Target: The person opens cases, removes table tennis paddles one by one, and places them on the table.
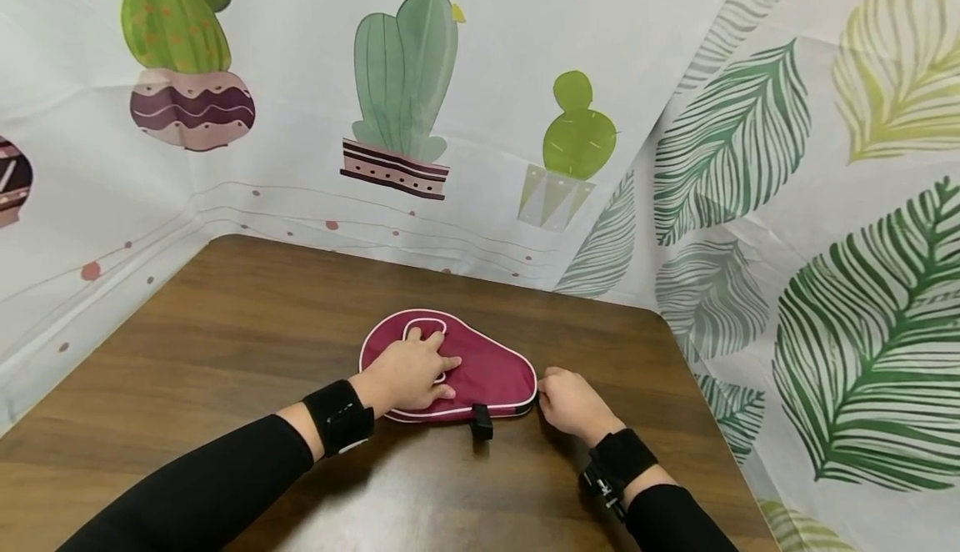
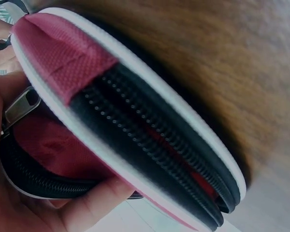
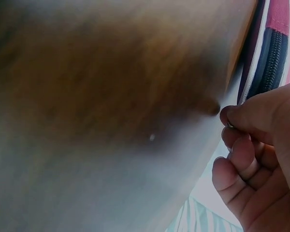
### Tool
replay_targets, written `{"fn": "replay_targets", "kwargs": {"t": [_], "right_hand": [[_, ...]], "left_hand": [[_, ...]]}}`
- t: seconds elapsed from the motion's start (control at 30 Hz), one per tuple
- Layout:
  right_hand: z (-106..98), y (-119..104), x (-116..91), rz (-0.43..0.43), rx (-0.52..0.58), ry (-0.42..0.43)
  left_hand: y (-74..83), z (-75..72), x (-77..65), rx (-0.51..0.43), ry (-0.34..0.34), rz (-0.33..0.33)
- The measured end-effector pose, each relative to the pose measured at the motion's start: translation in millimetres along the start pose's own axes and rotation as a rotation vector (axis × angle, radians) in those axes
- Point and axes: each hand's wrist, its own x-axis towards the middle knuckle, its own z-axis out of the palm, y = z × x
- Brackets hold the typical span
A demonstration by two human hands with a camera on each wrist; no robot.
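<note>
A dark red table tennis paddle case point(image 1: 495, 373) with white piping lies flat on the table, its narrow end to the right. My left hand point(image 1: 412, 370) rests on its wide part with the fingers spread, over a white-outlined pocket. In the left wrist view, the black zipper point(image 2: 150, 140) along the case's side gapes between its teeth, and the pocket's metal pull point(image 2: 23, 106) shows near my fingers. At the narrow end, my right hand point(image 1: 573, 402) pinches the zipper pull point(image 3: 230, 124) between thumb and index finger; most of the pull is hidden.
A black tab point(image 1: 482, 423) sticks out from the case's near edge. The brown wooden table point(image 1: 262, 310) has printed cloth walls point(image 1: 495, 227) at its back and sides. Black bands with devices are on both wrists.
</note>
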Motion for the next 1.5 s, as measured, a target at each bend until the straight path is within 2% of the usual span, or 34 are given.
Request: {"fn": "replay_targets", "kwargs": {"t": [0.53, 0.97, 1.2, 1.5], "right_hand": [[0, -3, -5, -0.008, 0.015, 0.021], [-3, -4, -6, 0.049, 0.036, -0.040], [-6, -8, -9, 0.040, 0.040, -0.046], [-4, -10, -12, 0.040, 0.078, -0.072]], "left_hand": [[1.8, 1.7, 2.3, 0.011, -0.018, -0.026], [2.1, 6.3, 2.9, 0.032, -0.001, -0.019], [3.8, 4.2, 1.8, 0.032, 0.023, -0.027], [5.7, 3.8, -1.1, 0.006, 0.021, -0.042]]}}
